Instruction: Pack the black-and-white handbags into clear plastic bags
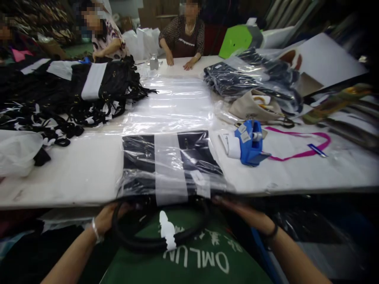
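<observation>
A flat black handbag [195,154] with a white paper band [169,169] around its middle lies at the table's front edge, inside a clear plastic bag [139,179]. Its round black handle [139,245] hangs over the edge toward me, a white wrap [167,230] on it. My left hand [120,211] grips the handbag's near left corner, fingers partly hidden behind the handle. At the near right corner my right hand [231,207] is closed on the handbag's edge; its fingertips are dark and blurred.
Clear plastic bags [174,98] lie flat beyond the handbag. Black handbags [118,79] are piled at left. On the right are a blue tape dispenser [250,142], a pink strap [296,156], a blue cutter [317,150] and plastic-wrapped goods [251,75]. Co-workers [185,35] stand across the table.
</observation>
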A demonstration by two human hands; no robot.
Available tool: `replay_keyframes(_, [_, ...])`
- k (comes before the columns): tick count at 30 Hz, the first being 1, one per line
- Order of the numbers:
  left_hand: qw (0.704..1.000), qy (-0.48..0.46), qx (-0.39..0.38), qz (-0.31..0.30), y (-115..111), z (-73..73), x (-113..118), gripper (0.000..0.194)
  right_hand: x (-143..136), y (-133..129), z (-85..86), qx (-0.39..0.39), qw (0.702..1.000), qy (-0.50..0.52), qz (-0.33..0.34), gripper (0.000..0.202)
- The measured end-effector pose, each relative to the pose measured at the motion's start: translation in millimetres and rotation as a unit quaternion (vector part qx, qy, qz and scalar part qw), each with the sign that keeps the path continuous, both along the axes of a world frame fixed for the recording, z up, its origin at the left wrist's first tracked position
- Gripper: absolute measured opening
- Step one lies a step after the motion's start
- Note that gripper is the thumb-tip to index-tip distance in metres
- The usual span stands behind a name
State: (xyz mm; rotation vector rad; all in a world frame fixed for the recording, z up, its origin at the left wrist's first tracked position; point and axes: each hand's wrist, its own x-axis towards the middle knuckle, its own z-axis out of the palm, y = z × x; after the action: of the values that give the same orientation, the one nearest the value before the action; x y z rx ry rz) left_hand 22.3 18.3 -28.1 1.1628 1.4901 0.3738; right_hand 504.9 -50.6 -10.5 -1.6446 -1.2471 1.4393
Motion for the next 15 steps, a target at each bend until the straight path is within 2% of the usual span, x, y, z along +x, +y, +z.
replay_keyframes(2, [0.994,-0.010,0.099,0.052,46.7,5.5,21.9,0.047,2.0,45.7,0.9,0.051,0.997,0.021,-0.054,0.052])
replay_keyframes(3, [0.985,-0.023,0.146,0.094,63.8,6.0,28.6,0.051,5.9,61.7,-2.4,0.098,0.986,0.050,-0.128,0.054])
replay_keyframes(4, [0.976,-0.030,0.173,0.126,73.5,4.8,31.0,0.055,11.5,70.3,-8.1,0.108,0.979,0.065,-0.160,0.054])
replay_keyframes(6, [0.980,-0.036,0.141,0.139,68.9,-1.7,23.4,0.064,24.8,64.6,-24.1,0.052,0.984,0.045,-0.164,0.051])
replay_keyframes(8, [0.990,-0.034,0.069,0.121,42.3,-11.0,6.5,0.068,35.2,38.3,-41.8,-0.009,0.990,0.011,-0.139,0.047])
replay_keyframes(11, [0.990,0.005,0.071,0.124,8.7,-20.6,-12.0,0.064,35.1,4.6,-60.7,-0.001,0.986,-0.040,-0.159,0.044])
replay_keyframes(13, [0.985,0.078,0.099,0.122,10.4,-20.8,-12.8,0.056,27.0,3.8,-64.1,0.025,0.978,-0.093,-0.185,0.040])
replay_keyframes(15, [0.970,0.149,0.136,0.136,25.6,-17.2,-8.5,0.045,19.1,15.1,-60.8,0.038,0.966,-0.129,-0.221,0.038])
